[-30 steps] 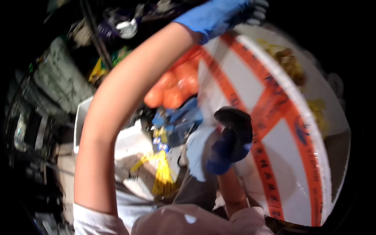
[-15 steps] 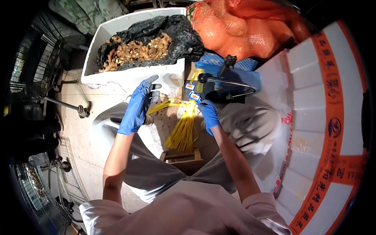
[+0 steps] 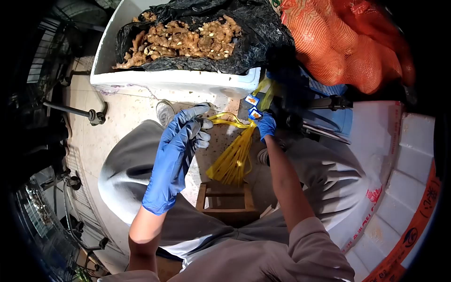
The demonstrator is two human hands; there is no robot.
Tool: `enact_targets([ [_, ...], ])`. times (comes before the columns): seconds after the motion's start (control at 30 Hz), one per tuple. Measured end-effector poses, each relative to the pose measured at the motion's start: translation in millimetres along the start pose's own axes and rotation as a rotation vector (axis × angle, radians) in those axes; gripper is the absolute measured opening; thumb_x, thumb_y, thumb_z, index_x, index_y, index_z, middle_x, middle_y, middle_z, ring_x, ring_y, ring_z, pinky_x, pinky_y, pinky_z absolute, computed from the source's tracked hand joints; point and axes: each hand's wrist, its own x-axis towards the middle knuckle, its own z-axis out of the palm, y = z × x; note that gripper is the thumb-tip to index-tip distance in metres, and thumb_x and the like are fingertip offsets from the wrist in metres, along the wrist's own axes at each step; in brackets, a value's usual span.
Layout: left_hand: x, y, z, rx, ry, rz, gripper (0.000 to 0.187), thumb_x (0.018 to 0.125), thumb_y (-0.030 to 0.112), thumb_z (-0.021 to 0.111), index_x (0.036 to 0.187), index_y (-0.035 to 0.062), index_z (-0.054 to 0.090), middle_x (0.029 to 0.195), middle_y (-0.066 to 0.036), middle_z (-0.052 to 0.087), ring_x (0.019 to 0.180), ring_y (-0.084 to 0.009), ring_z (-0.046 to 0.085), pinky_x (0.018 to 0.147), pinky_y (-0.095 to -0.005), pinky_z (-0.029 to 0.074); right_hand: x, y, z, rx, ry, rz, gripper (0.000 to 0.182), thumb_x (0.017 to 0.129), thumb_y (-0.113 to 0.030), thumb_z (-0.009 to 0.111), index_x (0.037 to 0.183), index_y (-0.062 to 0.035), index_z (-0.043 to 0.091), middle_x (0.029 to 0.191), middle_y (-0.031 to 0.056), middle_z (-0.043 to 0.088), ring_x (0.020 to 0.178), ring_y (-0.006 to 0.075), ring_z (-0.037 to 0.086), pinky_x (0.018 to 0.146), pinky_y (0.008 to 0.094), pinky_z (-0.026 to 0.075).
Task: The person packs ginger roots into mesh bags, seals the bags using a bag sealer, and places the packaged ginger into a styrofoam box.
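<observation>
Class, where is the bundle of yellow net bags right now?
The yellow net bags hang mid-frame between the gloved left hand and right hand, above the wooden stool.

We see blue gloves on our left hand and right hand, and a yellow mesh bag bundle. An orange net sack sits beside brown ginger in a black liner inside a white foam box.

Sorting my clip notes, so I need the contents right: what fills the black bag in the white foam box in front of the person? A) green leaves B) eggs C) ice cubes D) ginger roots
D: the black bag in the white foam box lies open on a heap of knobbly tan ginger roots.
</observation>
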Motion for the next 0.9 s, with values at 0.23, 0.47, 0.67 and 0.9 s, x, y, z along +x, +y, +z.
enact_targets([
  [0.23,7,-11,11,0.022,-0.004,-0.056,0.026,0.083,0.008,0.041,0.107,0.0004,0.045,0.099,-0.006,0.052,0.081,-0.0097,0.051,0.066,-0.0203,0.043,-8,-3,-11,0.097,0.112,-0.09,0.016,0.07,-0.024,0.05,0.07,-0.0083,0.055,0.063,0.0141,0.054,0.057,0.0298,0.054,0.051,0.0377,0.042],
  [0.47,11,-20,16,0.068,-0.035,-0.125,0.023,0.082,0.008,0.042,0.104,0.0013,0.047,0.096,-0.006,0.054,0.076,-0.0103,0.053,0.065,-0.0207,0.044,-21,-23,-66,-0.065,0.091,-0.181,0.019,0.071,-0.023,0.046,0.067,-0.0075,0.056,0.061,0.0143,0.054,0.054,0.0284,0.054,0.048,0.0375,0.041],
  [0.67,14,-69,-15,0.054,-0.067,-0.417,0.037,0.086,0.033,0.034,0.101,0.0019,0.047,0.086,-0.01,0.057,0.074,-0.016,0.055,0.063,-0.0251,0.045,-63,-139,-191,0.34,0.246,-0.1,0.018,0.077,-0.011,0.046,0.092,-0.0077,0.055,0.082,0.0136,0.057,0.071,0.0261,0.056,0.058,0.0317,0.044],
  [0.9,2,-11,9,-0.184,-0.093,-0.323,0.022,0.083,0.019,0.045,0.091,-0.0011,0.049,0.08,-0.009,0.056,0.071,-0.0184,0.055,0.066,-0.0286,0.047,-130,-204,-299,0.094,-0.006,-1.125,0.037,0.074,-0.01,0.048,0.11,-0.0079,0.045,0.109,0.0092,0.047,0.093,0.0215,0.05,0.068,0.0282,0.044],
])
